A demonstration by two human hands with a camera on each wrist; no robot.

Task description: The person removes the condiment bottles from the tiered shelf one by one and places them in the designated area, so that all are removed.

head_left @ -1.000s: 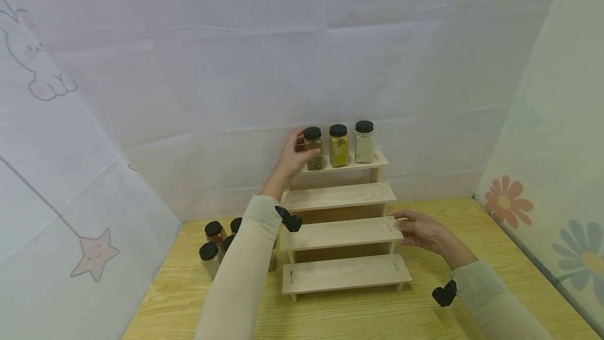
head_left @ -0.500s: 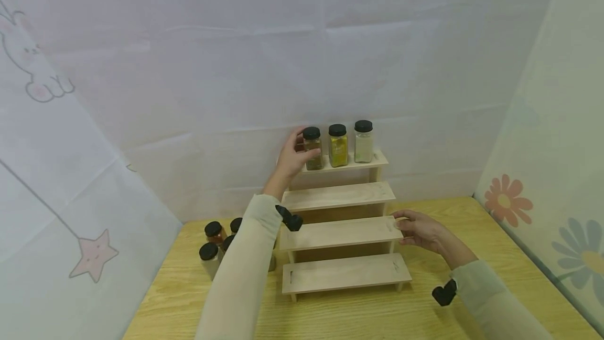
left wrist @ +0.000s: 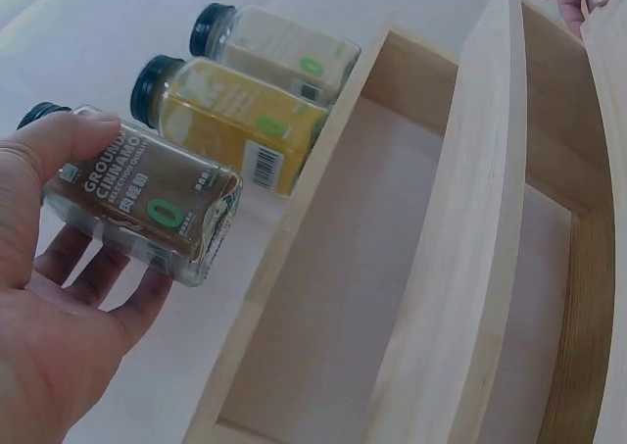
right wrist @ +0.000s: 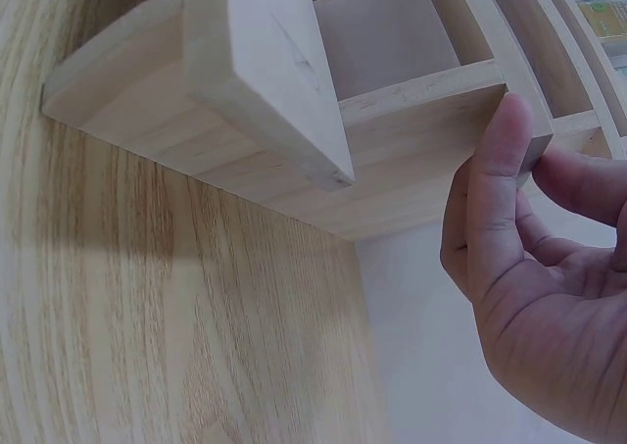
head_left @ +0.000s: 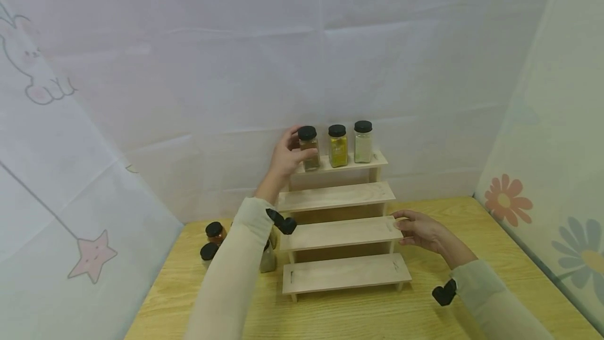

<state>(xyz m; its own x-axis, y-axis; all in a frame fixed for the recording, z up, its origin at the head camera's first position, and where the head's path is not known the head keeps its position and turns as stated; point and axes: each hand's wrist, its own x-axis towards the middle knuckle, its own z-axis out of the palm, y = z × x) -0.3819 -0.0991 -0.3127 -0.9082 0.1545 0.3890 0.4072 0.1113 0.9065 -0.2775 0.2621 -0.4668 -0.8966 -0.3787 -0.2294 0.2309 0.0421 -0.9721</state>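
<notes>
My left hand point(head_left: 284, 160) grips a ground cinnamon jar point(left wrist: 147, 194), thumb across its front and fingers behind. The jar has a black lid and brown powder, and it stands nearly upright at the left end of the top tier of a pale wooden stepped rack point(head_left: 337, 196). To its right on that tier are a yellow spice jar point(head_left: 338, 152) and a jar of pale powder point(head_left: 363, 149), both black-lidded. My right hand point(head_left: 422, 231) pinches the right end of a lower tier between thumb and fingers, clearly seen in the right wrist view.
Several more black-lidded jars stand left of the rack, partly behind my left sleeve, among them a reddish one point(head_left: 215, 232) and a greenish one point(head_left: 268, 260). The rack is on a wood-grain table point(head_left: 443, 287). White cloth point(head_left: 226, 93) hangs close behind.
My left hand has shifted slightly left with the cinnamon jar, widening the gap to the yellow jar. My right hand stays at the rack's tier.
</notes>
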